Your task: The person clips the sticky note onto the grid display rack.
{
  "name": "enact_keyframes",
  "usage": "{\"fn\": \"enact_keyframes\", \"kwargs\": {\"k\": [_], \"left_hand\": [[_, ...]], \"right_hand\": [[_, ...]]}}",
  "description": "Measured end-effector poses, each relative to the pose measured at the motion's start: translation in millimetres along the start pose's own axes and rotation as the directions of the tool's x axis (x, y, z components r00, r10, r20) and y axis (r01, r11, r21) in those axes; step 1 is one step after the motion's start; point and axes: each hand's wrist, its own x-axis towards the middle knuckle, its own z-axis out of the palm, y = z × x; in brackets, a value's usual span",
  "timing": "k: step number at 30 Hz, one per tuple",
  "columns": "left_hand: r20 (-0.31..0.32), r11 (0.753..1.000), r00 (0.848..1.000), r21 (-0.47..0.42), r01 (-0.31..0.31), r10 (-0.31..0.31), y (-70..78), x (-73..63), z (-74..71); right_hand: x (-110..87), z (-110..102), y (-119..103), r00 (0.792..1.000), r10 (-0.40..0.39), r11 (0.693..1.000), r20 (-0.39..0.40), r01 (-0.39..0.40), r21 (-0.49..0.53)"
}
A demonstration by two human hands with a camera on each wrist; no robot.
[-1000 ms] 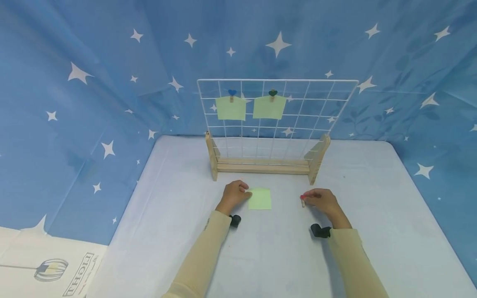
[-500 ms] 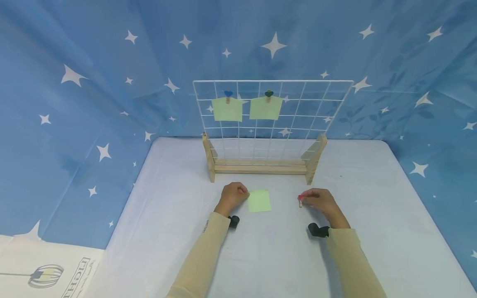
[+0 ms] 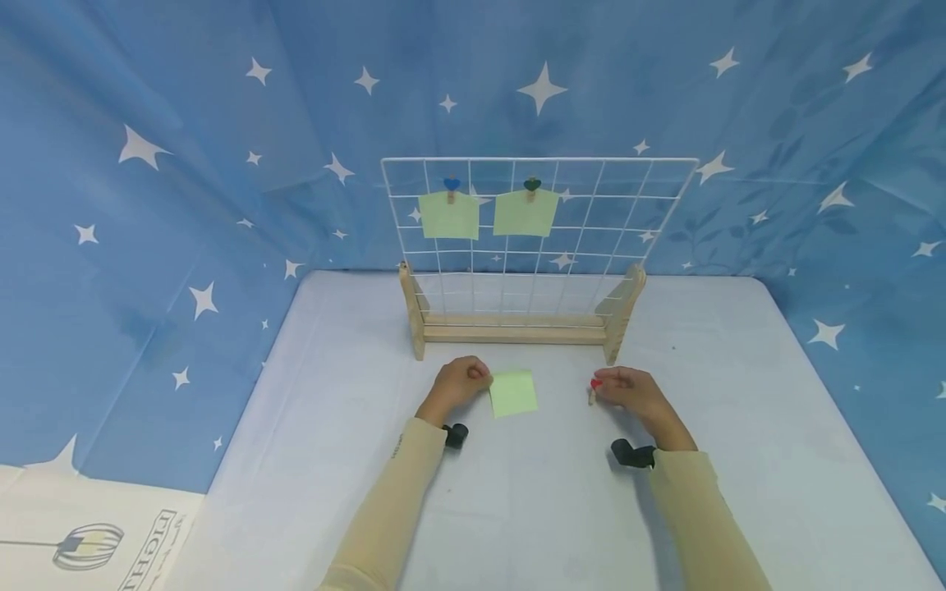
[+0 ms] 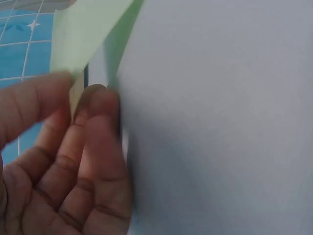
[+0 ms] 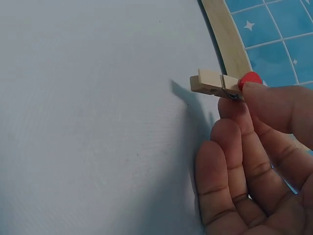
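A square light-green sticky note [image 3: 513, 393] is pinched at its left edge by my left hand [image 3: 456, 386]. Seen from the left wrist, the note [image 4: 80, 34] rises off the white surface, its edge meeting the thumb [image 4: 36, 103]. My right hand [image 3: 639, 396] holds a small wooden clothespin [image 3: 592, 396] with a red heart on it, just right of the note. The right wrist view has the clothespin [image 5: 210, 82] between thumb and forefinger, its wooden tips pointing left and together. Part of the red heart is hidden by the thumb.
Behind the hands stands a white wire grid [image 3: 576, 215] on a wooden base [image 3: 513, 334]. Two green notes hang there, one under a blue heart clothespin [image 3: 452, 187], one under a dark green one [image 3: 531, 187]. A starry blue curtain [image 3: 310, 98] surrounds the white table [image 3: 532, 509].
The note in my left hand has turned slightly and its right side sits a little higher. The clothespin in my right hand has tilted and risen slightly. The head view has shifted a little.
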Motion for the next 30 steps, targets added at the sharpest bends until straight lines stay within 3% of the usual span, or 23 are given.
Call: {"fn": "enact_keyframes", "kwargs": {"k": [8, 16, 30], "left_hand": [[-0.047, 0.999, 0.998, -0.039, -0.032, 0.030, 2.5, 1.0, -1.0], [-0.099, 0.997, 0.994, -0.059, -0.058, 0.052, 4.8, 1.4, 0.2], [-0.091, 0.979, 0.993, -0.184, -0.088, 0.072, 13.9, 1.9, -1.1]], "right_hand": [[-2.9, -0.4, 0.4, 0.999, -0.040, 0.996, -0.011, 0.040, 0.082], [-5.4, -1.4, -2.6, 0.995, -0.079, 0.996, -0.062, 0.082, 0.043], [-11.1, -6.0, -16.3, 0.990, -0.120, 0.992, -0.079, 0.122, 0.030]]}}
